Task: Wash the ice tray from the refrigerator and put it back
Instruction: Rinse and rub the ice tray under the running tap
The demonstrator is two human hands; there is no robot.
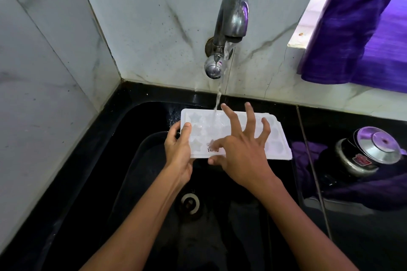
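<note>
Ice tray [222,130], white with star-shaped moulds, held roughly level over the far half of a black sink [123,160], mould side up. Tap [231,20], chrome and wall-mounted on pale marbled tiles [154,28], is running; the stream of water [219,94] lands in the far row of moulds, near the tray's middle. Left hand [178,156] grips the tray's left short edge, thumb curled over the top rim and the other fingers hidden beneath. Right hand [240,154] is spread wide above the tray, holding nothing: the long fingers are splayed and slightly bent, and one fingertip presses into a mould in the near row, where motion blurs it. Whether the remaining fingertips touch the plastic cannot be told. Drain [189,203] lies in the sink floor, below the tray and nearer the viewer. Black counter [352,237] adjoins the sink's right rim; on it, well apart from the tray, stands a dark pressure cooker [363,154] with a shiny metal lid. Purple cloth [363,28] hangs at the upper right, beside a window sill.
</note>
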